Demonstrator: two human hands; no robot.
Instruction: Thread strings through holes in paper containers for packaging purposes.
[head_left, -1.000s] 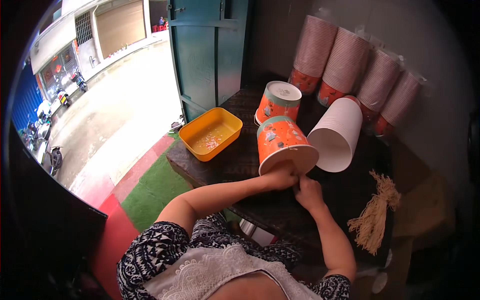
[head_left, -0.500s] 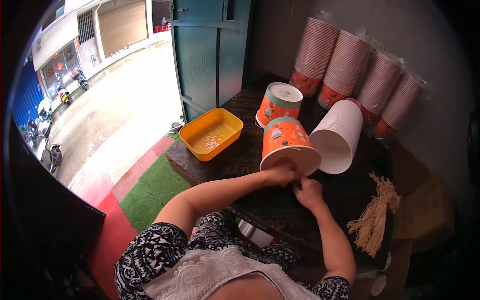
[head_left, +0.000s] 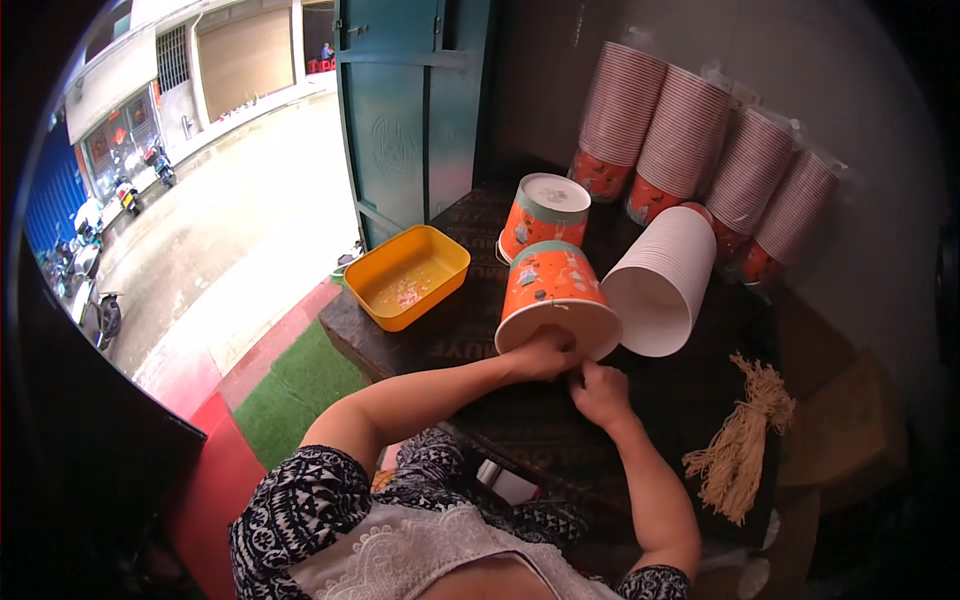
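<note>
An orange paper bucket (head_left: 556,277) with a green band and printed figures lies tipped on the dark table, its white-rimmed mouth toward me. My left hand (head_left: 543,358) reaches into the mouth at the lower rim, fingers curled and partly hidden. Close beside it, just outside the rim, my right hand (head_left: 602,393) is closed with its fingertips pinched together. Whatever the two hands grip is too small or hidden to make out. A short bit of cord shows on the bucket's upper rim. To the right lies a bundle of beige cords (head_left: 745,440), tied near its top.
Behind stands an upside-down orange bucket (head_left: 545,218). A nested stack of white buckets (head_left: 668,270) lies to the right. Several wrapped bucket stacks (head_left: 680,135) lean on the wall. A yellow tray (head_left: 447,281) with small bits sits left, near the table's edge; cardboard (head_left: 850,430) is at right.
The whole view has shifted slightly, with things sitting a little further left. Both hands stay together at the bucket's mouth, with only small finger movement.
</note>
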